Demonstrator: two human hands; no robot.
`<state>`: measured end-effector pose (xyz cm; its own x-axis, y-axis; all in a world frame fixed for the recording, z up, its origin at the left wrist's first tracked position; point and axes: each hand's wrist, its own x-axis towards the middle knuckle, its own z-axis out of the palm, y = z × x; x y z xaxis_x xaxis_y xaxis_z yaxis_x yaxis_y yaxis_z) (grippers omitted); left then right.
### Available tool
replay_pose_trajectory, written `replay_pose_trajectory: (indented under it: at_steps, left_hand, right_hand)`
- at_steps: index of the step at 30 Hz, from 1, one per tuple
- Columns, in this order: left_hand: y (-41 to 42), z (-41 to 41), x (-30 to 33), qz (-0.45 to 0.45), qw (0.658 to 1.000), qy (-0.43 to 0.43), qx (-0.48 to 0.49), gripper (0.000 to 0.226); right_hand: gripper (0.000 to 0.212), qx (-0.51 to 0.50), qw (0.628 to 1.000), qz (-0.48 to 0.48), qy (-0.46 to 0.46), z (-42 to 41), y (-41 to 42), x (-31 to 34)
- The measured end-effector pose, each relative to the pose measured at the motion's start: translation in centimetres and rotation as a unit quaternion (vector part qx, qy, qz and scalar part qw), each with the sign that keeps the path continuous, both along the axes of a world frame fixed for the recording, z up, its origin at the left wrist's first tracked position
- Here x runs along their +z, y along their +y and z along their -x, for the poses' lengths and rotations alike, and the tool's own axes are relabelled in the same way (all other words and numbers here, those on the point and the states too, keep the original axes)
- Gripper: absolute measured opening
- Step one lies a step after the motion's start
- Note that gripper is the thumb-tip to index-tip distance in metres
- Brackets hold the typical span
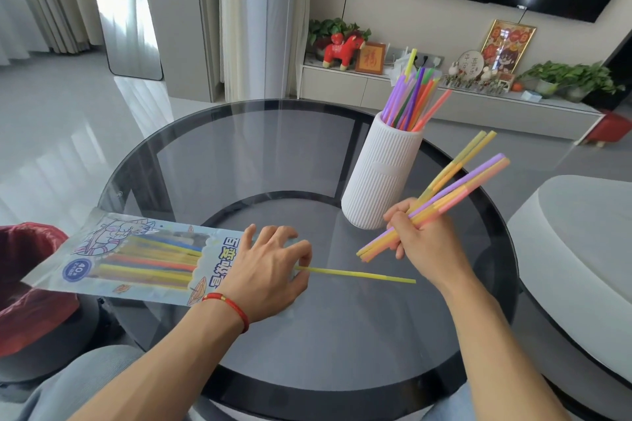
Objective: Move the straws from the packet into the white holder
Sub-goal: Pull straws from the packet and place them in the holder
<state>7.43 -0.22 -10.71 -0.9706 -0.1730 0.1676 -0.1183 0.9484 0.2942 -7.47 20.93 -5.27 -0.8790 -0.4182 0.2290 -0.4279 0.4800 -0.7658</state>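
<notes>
A printed plastic packet [113,256] with several coloured straws inside lies flat at the left of the round glass table [239,154]. My left hand [270,267] presses down on the packet's open end, fingers spread. One yellow straw [359,274] sticks out from under that hand and lies on the glass, pointing right. My right hand [424,243] is closed around a bunch of yellow, purple and pink straws [455,184] that fan up to the right. The ribbed white holder [379,174] stands upright just left of that hand, with several straws [410,96] in it.
A bin with a red bag [30,270] sits low at the left, beside the table. A grey cushioned seat [581,249] stands at the right. Beyond the table are a low TV cabinet [427,92] with ornaments and plants, and a tall white unit [277,27].
</notes>
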Motion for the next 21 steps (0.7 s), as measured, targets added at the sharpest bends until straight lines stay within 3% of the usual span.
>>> replay_pose_trajectory:
  at_steps: [6, 13, 16, 21]
  left_hand:
    - [0.1, 0.1, -0.2, 0.007, 1.0, 0.006, 0.007, 0.017]
    - [0.4, 0.5, -0.6, 0.025, 1.0, 0.006, 0.004, 0.018]
    - [0.4, 0.6, -0.7, 0.02, 1.0, 0.004, 0.002, 0.018]
    - [0.2, 0.7, -0.8, 0.013, 1.0, 0.01, 0.0, 0.019]
  right_hand:
    - [0.017, 0.003, 0.986, 0.165, -0.008, 0.4, 0.0, 2.9]
    - [0.016, -0.054, 0.93, 0.352, 0.093, 3.0, -0.8, 10.8]
    - [0.015, -0.084, 0.937, 0.318, 0.113, 4.3, -1.7, 12.7]
    - [0.024, -0.111, 0.972, 0.109, 0.176, 5.4, -3.5, 14.3]
